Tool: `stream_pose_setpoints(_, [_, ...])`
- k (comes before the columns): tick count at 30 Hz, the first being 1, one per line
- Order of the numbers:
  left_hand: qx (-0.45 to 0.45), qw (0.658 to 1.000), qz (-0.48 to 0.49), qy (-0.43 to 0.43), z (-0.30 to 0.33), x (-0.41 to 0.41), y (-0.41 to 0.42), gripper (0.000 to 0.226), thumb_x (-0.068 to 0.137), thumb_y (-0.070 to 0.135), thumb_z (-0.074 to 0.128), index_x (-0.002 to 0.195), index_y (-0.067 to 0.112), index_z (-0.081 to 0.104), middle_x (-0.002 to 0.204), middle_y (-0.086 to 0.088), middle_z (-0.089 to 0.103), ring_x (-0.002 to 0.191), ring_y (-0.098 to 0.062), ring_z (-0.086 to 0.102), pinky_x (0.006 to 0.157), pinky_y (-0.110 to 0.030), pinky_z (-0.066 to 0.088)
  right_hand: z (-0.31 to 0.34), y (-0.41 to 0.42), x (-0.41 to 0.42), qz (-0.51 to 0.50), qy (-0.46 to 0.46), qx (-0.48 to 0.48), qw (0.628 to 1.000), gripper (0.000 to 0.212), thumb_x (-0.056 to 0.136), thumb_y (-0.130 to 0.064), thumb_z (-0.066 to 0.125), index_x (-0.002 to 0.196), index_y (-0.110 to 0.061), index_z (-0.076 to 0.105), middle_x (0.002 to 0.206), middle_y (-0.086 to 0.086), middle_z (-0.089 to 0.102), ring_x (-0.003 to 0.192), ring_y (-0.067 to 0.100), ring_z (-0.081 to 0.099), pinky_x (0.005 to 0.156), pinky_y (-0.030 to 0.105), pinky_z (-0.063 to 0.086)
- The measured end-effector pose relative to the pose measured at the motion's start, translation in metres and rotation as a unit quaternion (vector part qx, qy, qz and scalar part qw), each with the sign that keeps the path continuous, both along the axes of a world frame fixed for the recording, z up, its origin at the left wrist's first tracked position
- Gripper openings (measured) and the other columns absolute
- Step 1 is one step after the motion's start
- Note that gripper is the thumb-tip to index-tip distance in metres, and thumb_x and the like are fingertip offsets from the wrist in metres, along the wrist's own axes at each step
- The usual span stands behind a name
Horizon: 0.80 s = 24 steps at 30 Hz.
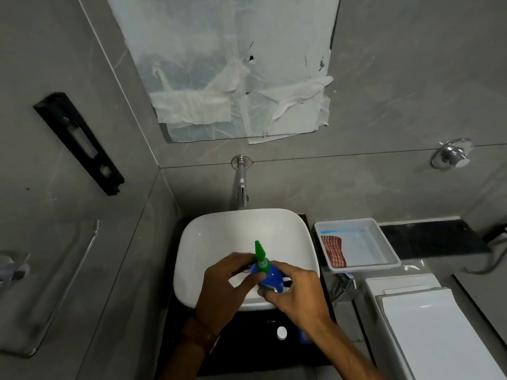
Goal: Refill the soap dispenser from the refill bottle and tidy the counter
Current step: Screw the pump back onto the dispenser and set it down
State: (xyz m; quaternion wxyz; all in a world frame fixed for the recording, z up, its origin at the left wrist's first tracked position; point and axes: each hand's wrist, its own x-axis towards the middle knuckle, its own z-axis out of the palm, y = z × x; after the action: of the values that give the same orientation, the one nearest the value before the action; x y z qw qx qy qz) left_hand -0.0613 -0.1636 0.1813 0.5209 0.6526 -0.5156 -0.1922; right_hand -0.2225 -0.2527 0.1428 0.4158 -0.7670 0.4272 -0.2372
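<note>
I hold a blue bottle (270, 277) with a green pointed nozzle cap (261, 256) above the white basin (192, 242). My right hand (297, 293) wraps the bottle's body from the right. My left hand (225, 286) pinches the base of the green cap with thumb and fingers. The nozzle points away from me, toward the tap (241, 187). A small white round cap (281, 332) lies on the black counter (247, 344) in front of the basin, next to a blue object (303, 337) mostly hidden by my right forearm.
A white plastic tray (384, 242) holding a red checked cloth (333, 250) stands right of the basin. A white toilet cistern and lid (428, 325) fill the lower right. A glass shelf (55, 283) and black wall bracket (79, 144) hang on the left wall.
</note>
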Motion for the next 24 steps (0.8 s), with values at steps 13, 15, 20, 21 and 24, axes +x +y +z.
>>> stream_pose_setpoints(13, [0.041, 0.994, -0.067, 0.080, 0.008, -0.006, -0.014, 0.047, 0.083, 0.042, 0.079, 0.126, 0.026, 0.067, 0.126, 0.013, 0.071, 0.121, -0.010, 0.064, 0.102, -0.021, 0.049, 0.022, -0.004, 0.000, 0.003, -0.003, 0.005, 1.000, 0.052, 0.074, -0.038, 0.091, 0.123, -0.032, 0.076, 0.099, -0.017, 0.078, 0.094, 0.006, 0.072, 0.090, 0.028, 0.062])
stream_pose_setpoints(15, [0.012, 0.996, -0.018, 0.090, 0.008, -0.004, -0.015, 0.048, 0.077, 0.038, 0.080, 0.122, 0.024, 0.068, 0.121, 0.011, 0.073, 0.117, -0.009, 0.066, 0.099, -0.020, 0.051, 0.025, -0.003, 0.000, 0.003, -0.006, 0.007, 1.000, 0.054, 0.073, -0.040, 0.093, 0.123, -0.032, 0.076, 0.099, -0.017, 0.078, 0.094, 0.006, 0.072, 0.093, 0.024, 0.059])
stream_pose_setpoints(20, [-0.021, 0.994, 0.088, 0.068, 0.006, 0.002, -0.014, 0.030, 0.078, 0.043, 0.071, 0.108, 0.037, 0.068, 0.107, 0.019, 0.073, 0.106, 0.003, 0.068, 0.096, -0.020, 0.055, 0.031, -0.004, 0.000, -0.020, -0.019, 0.008, 1.000, 0.055, 0.070, -0.039, 0.095, 0.121, -0.033, 0.077, 0.094, -0.021, 0.077, 0.092, 0.002, 0.071, 0.090, 0.014, 0.057])
stream_pose_setpoints(21, [-0.019, 0.995, 0.076, 0.065, 0.006, 0.002, -0.013, 0.026, 0.080, 0.049, 0.069, 0.105, 0.043, 0.068, 0.103, 0.022, 0.074, 0.106, 0.002, 0.068, 0.096, -0.020, 0.055, 0.032, -0.004, 0.000, -0.020, -0.019, 0.011, 1.000, 0.056, 0.070, -0.039, 0.095, 0.123, -0.032, 0.076, 0.096, -0.021, 0.076, 0.093, 0.003, 0.071, 0.090, 0.014, 0.056])
stream_pose_setpoints(24, [-0.008, 0.999, 0.015, 0.048, 0.009, -0.003, -0.009, 0.031, 0.078, 0.062, 0.071, 0.106, 0.052, 0.068, 0.108, 0.028, 0.073, 0.109, -0.003, 0.067, 0.091, -0.011, 0.052, 0.034, -0.004, 0.001, -0.016, -0.015, 0.015, 1.000, 0.056, 0.074, -0.040, 0.093, 0.125, -0.030, 0.075, 0.100, -0.018, 0.076, 0.095, 0.006, 0.070, 0.088, 0.009, 0.052])
